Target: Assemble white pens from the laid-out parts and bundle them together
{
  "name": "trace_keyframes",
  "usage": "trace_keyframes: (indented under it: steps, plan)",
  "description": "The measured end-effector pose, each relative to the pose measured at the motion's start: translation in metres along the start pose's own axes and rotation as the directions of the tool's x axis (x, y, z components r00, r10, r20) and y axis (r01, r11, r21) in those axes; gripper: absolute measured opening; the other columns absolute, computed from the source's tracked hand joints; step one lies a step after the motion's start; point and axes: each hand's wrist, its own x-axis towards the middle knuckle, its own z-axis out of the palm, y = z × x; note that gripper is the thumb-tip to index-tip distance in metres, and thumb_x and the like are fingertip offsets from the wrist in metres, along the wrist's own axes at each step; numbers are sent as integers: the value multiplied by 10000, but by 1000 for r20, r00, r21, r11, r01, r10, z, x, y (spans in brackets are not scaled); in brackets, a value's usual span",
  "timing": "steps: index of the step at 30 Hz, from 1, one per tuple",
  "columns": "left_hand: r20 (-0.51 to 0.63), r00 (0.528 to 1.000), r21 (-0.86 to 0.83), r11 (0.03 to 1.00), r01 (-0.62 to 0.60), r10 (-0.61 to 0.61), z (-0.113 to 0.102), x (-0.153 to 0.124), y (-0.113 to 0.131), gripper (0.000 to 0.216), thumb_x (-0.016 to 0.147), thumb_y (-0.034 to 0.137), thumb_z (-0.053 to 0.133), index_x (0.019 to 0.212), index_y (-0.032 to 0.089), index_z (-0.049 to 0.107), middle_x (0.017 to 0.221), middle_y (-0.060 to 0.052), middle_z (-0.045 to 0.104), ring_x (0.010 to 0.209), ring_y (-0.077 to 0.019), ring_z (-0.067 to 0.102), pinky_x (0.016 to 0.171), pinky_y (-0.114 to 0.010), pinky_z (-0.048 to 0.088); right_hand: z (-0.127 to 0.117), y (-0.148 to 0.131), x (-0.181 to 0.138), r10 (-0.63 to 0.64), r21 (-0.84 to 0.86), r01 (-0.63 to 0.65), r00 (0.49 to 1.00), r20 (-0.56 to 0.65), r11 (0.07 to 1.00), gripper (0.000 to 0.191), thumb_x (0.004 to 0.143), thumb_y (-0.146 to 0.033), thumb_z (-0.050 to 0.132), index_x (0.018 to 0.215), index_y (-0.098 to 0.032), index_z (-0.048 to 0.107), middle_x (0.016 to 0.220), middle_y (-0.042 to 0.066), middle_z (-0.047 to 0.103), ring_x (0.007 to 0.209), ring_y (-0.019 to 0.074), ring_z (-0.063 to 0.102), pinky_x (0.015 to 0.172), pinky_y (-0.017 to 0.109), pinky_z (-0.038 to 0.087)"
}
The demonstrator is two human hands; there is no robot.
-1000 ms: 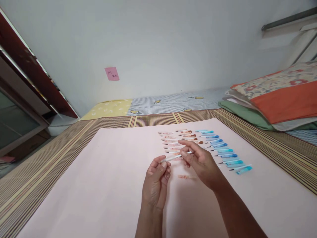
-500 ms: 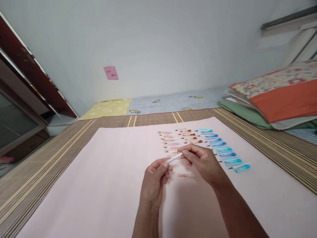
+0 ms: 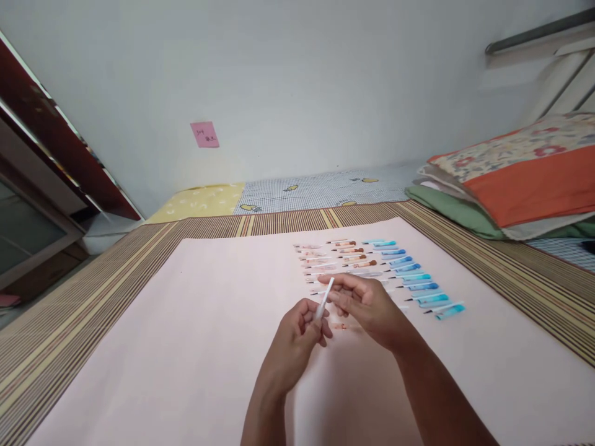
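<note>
1. Pink note [image 3: 204, 134] on the wall [image 3: 325, 87], left of centre in the upper half of the frame: a dark handwritten upper line that looks like "304".
2. Same note, lower right: a short handwritten line, too small to read.

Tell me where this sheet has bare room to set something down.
Widest patch: left side of the sheet, between the striped mat, pink pieces and left hand. Smaller: right side, between the blue pieces, right forearm and mat. Crowded: beyond the right hand, where pink, blue and brown pieces lie close; also around the white stick in the left hand.
</note>
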Motion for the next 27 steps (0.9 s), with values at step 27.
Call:
trace_keyframes:
  steps: [27]
  plan:
    - [-145,989,-66,998,12,-21,3,1,0,360,996,481,471,1086,179,647,656,38,417,601,-127,300,621,-280,269,-14,14,6,71,184,-26,968,-239,983,296,741,-430,795,880,-196,677,530,-74,440,485,102,369,481,253,274]
